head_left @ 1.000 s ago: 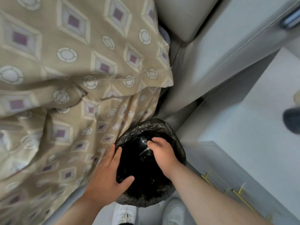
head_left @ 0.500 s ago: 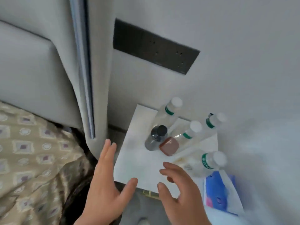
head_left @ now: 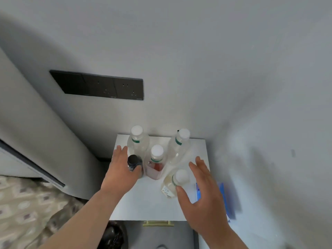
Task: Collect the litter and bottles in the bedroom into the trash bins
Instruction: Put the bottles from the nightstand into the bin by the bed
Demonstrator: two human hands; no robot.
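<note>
Several bottles stand on the white nightstand (head_left: 143,205). Two clear ones with white caps are at the back, the left clear bottle (head_left: 138,141) and the right clear bottle (head_left: 178,146). A red-filled bottle (head_left: 156,164) is in the middle. My left hand (head_left: 120,171) holds a small dark bottle (head_left: 134,161) with a black cap, its thumb wrapped across the front. My right hand (head_left: 203,193) hovers with fingers spread over a yellowish bottle (head_left: 175,182), thumb at its label. The trash bin (head_left: 113,236) with a black bag shows at the bottom edge.
A blue tissue pack (head_left: 223,198) lies on the nightstand's right side, partly under my right hand. A gold drawer handle (head_left: 158,223) is below the top. The grey padded headboard (head_left: 39,137) and patterned bed cover (head_left: 25,212) are on the left. A black socket panel (head_left: 97,85) is on the wall.
My view swung up from the trash bin to the nightstand. Both hands left the bin and reached forward among the bottles; the left now wraps the dark bottle.
</note>
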